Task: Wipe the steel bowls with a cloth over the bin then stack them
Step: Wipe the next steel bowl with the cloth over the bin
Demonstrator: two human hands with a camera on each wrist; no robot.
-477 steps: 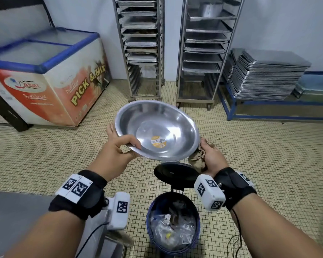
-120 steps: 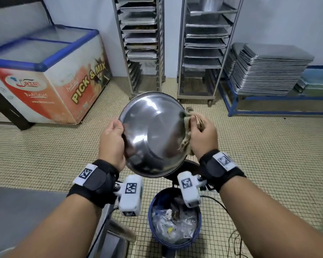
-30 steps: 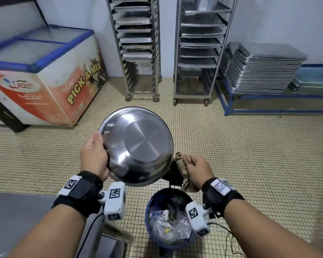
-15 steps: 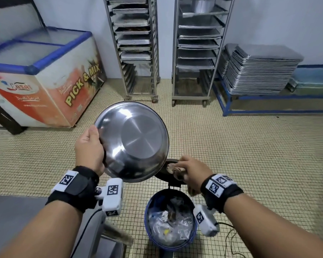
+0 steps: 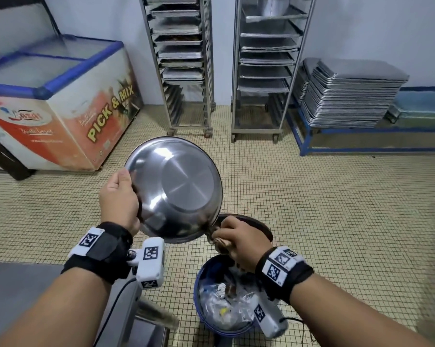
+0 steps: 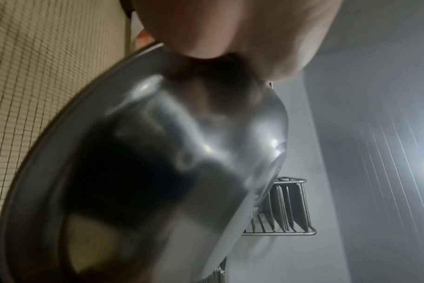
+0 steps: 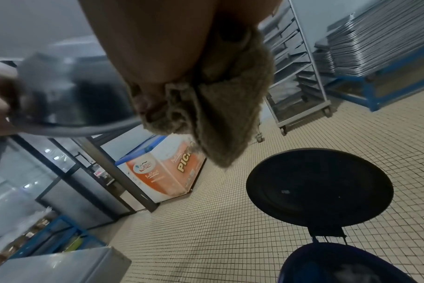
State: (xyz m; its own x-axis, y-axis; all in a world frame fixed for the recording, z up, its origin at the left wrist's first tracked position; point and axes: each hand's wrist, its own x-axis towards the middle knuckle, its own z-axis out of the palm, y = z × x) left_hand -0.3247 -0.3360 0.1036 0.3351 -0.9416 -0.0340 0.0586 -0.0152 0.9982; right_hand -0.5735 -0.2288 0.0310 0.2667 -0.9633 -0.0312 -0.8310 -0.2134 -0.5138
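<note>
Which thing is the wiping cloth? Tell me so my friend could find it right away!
Find the blue bin on the tiled floor, its black lid flipped open. Just above it, the right hand grips the cloth, bunched up against the lower edge of the shiny steel bowl. It is the only soft, fuzzy, brownish thing among all that metal.

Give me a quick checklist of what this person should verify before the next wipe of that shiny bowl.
1. Bowl held firmly: ok. The left hand grips the rim of the steel bowl.
2. Cloth in hand: ok. The right hand holds the brown cloth bunched up.
3. Cloth at the bowl: ok. It sits at the bowl's lower rim in the head view.
4. Bin open below: ok. The blue bin has its black lid raised.
5. Bowl right over the bin: cannot tell. It seems up and to the left of the opening.
6. Underside clean: cannot tell; only reflections show.
</note>
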